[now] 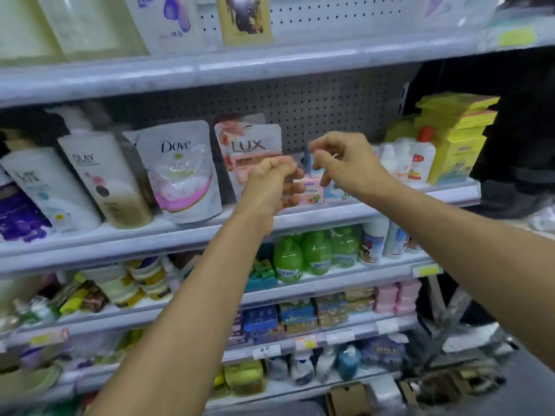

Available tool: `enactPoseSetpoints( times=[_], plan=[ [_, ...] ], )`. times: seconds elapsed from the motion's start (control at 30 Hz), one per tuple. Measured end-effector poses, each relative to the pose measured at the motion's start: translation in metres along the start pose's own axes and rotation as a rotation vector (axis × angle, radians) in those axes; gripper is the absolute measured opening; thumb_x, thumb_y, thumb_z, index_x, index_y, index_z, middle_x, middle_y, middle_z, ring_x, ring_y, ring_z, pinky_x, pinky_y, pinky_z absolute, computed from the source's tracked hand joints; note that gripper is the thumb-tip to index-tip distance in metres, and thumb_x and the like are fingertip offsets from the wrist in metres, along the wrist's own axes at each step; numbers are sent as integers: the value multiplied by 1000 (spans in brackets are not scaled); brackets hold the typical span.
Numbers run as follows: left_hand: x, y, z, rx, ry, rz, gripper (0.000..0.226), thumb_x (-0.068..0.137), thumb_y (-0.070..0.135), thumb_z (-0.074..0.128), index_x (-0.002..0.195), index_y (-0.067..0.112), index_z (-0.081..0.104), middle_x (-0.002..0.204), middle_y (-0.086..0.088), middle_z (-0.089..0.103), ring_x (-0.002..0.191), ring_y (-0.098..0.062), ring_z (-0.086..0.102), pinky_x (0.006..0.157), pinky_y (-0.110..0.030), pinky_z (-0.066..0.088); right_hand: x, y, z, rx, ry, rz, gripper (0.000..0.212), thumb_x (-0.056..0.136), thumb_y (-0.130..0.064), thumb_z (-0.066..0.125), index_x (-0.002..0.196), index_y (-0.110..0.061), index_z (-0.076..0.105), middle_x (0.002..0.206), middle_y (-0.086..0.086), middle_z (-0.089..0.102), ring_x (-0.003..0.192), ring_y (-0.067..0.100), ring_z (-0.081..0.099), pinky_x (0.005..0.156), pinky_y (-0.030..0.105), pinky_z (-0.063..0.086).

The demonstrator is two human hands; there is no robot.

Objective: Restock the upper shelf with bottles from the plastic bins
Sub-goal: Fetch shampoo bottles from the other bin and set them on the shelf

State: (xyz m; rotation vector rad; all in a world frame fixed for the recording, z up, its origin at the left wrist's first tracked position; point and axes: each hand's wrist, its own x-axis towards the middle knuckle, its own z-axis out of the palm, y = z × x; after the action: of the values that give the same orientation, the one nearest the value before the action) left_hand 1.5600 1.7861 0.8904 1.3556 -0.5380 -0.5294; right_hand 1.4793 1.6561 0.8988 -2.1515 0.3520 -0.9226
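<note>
A: Your left hand is raised in front of the shelf, fingers curled in. A clear, blurred item sits between your two hands, but I cannot tell whether the left one actually holds it.

B: And your right hand?

A: Just beside the left, thumb and fingers bent toward each other at the top of that same clear thing. Whether it pinches it or not, I cannot tell; the blur hides it.

B: What lies behind your hands?

A: A small pink box stands on the shelf right behind your fingers. To its left lean the LUX pouch and the Dove pouch, then the OLAY bottle, tilted.

B: And the bottles?

A: White bottles with red caps stand on the same shelf to the right of your right hand, next to a stack of yellow packs. One shelf lower, green bottles sit in a row under your wrists. The plastic bins cannot be made out.
</note>
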Motion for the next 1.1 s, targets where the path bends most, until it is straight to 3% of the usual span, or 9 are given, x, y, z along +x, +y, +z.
enactPoseSetpoints(
  times=[0.17,0.3,0.4,0.5,0.67,0.77,0.87,1.03,1.1],
  plan=[
    [-3,-43,18,23,-3,-137,7,100,19,56,95,21,61,79,2,70,56,-10,64,51,-22,50,-25,48,-9,-56,-201,109,14,95,-10,58,107,-13,65,85,1,61,54,6,64,53,16,48],
    [-5,-83,39,-31,59,-247,7,100,19,56,94,20,60,77,2,69,55,-11,61,51,-23,49,-43,87,-20,-42,-303,177,17,95,-8,58,110,-8,66,96,8,63,65,14,64,71,30,55],
    [-10,-113,63,-34,117,-313,6,100,19,56,96,18,60,76,1,68,56,-11,61,51,-24,49,-56,119,-32,-1,-386,229,17,95,-5,58,109,0,66,82,4,63,61,6,60,59,15,51],
    [-17,-146,87,-39,178,-362,8,100,17,54,96,19,60,79,0,67,60,-13,60,50,-23,50,-75,154,-39,12,-481,292,17,96,-5,56,111,1,64,76,2,62,61,13,60,50,9,44],
    [-42,-212,115,-92,299,-477,8,101,17,54,95,19,59,78,-1,68,54,-11,61,46,-21,50,-122,219,-37,104,-578,419,17,96,0,55,110,5,64,91,21,63,57,9,60,59,19,55],
    [-64,-258,119,-102,374,-565,9,101,16,53,95,17,59,79,-3,68,60,-14,61,49,-24,51,-155,255,-30,101,-669,485,16,96,1,55,109,3,64,86,14,63,48,1,58,50,12,46],
    [-86,-303,118,-122,442,-672,11,101,15,54,92,18,61,74,-1,68,56,-13,61,50,-24,51,-190,290,-13,122,-739,590,17,96,4,51,108,3,64,88,15,62,55,7,58,53,15,49],
    [-111,-386,110,-109,502,-826,15,99,15,55,86,18,59,71,-1,64,54,-15,55,48,-21,46,-249,342,27,123,-818,699,17,96,10,48,99,1,63,76,13,57,45,-2,55,47,13,45],
    [-121,-429,108,-109,524,-896,17,99,14,54,84,18,60,69,-2,63,53,-14,55,47,-22,45,-277,368,49,117,-826,694,14,94,14,47,93,13,61,73,24,56,52,4,54,53,23,47]
  ],
)
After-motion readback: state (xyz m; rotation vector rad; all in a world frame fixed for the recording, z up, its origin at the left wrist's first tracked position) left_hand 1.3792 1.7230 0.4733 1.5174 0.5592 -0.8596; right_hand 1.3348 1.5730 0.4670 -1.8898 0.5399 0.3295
